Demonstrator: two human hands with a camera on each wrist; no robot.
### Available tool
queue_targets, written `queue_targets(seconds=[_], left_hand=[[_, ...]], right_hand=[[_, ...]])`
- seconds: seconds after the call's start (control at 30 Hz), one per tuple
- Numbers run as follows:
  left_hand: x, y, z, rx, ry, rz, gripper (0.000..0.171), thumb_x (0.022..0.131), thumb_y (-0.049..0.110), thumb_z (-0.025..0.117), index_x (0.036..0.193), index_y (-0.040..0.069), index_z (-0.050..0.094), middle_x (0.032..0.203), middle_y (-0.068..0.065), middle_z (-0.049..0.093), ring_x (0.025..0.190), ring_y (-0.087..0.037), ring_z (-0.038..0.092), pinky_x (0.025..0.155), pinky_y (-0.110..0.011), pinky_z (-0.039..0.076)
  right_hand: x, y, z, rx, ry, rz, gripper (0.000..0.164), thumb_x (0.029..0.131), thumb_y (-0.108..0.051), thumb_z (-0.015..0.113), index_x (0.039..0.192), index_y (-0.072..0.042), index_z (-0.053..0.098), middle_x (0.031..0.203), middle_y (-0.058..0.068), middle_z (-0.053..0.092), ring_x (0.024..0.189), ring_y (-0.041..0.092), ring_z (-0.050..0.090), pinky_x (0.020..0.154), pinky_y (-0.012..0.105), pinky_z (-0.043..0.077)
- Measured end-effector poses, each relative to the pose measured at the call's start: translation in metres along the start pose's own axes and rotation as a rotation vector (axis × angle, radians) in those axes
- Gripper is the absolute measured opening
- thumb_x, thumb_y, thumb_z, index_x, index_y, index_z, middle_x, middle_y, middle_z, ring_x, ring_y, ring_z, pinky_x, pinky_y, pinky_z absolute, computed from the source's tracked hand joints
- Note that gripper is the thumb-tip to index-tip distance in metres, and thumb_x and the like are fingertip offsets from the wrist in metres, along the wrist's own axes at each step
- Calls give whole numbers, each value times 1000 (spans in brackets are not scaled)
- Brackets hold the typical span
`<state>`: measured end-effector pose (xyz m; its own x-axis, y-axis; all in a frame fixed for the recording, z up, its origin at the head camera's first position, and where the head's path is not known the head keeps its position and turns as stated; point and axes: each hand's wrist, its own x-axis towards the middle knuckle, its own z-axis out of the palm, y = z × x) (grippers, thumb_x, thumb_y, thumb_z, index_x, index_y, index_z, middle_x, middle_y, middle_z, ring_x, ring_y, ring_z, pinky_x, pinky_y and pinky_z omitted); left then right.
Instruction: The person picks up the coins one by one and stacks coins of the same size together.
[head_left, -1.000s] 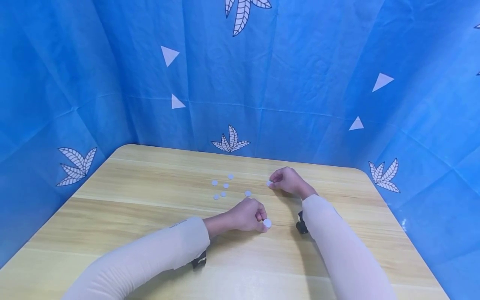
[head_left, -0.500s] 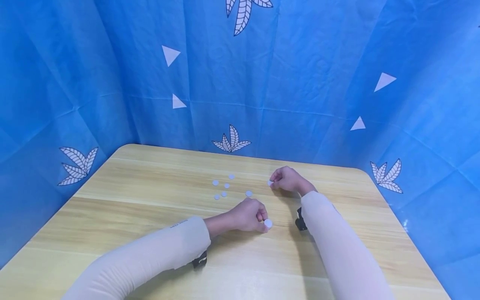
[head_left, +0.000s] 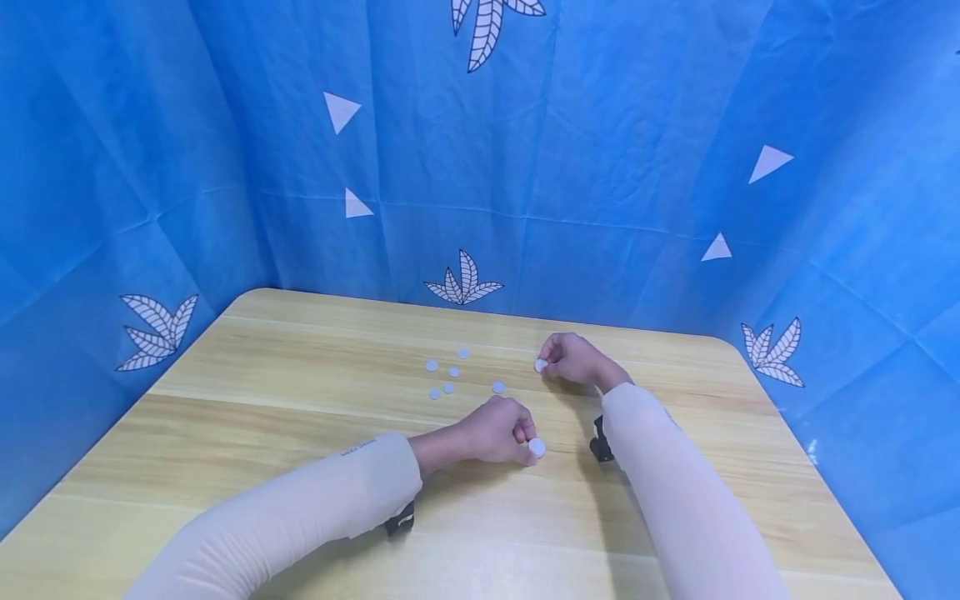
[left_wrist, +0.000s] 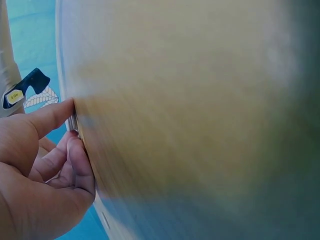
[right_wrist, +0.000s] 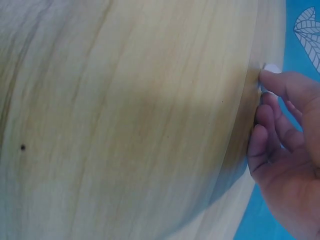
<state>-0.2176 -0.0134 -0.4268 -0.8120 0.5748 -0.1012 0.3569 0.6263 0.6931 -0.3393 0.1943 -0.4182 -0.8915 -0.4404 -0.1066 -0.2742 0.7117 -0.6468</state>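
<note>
In the head view my left hand is low over the near middle of the table, thumb and fingers pinching a round white disc. The left wrist view shows this grip edge-on, with a pale layered edge between thumb and fingers. Farther back and to the right, my right hand pinches another white disc at the tabletop. Only a sliver of that white disc shows past the thumb in the right wrist view. The closest loose white disc lies flat between the two hands.
Several more small white discs, such as one white disc at the left of the group, lie scattered on the wooden table. A blue curtain with leaf prints stands behind the table's far edge and along both sides.
</note>
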Motion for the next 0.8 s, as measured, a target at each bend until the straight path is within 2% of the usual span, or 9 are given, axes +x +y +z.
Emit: queue_targets(seconds=[0.3,0.8], left_hand=[[-1,1,0,-4,-1,-10,20,81,19,89,89,11,72,82,6,63,76,-6,58,71,-21,50],[-2,1,0,1,-3,-19,21,82,20,88,90,11,72,82,6,63,77,-7,58,71,-21,50]], right_hand=[[0,2,0,17,23,-40,14,89,3,72,101,0,66,97,10,69,90,22,62,88,39,52],[-4,0,-9,56,25,-42,12,92,-3,74,102,1,71,98,10,71,87,20,59,78,32,50]])
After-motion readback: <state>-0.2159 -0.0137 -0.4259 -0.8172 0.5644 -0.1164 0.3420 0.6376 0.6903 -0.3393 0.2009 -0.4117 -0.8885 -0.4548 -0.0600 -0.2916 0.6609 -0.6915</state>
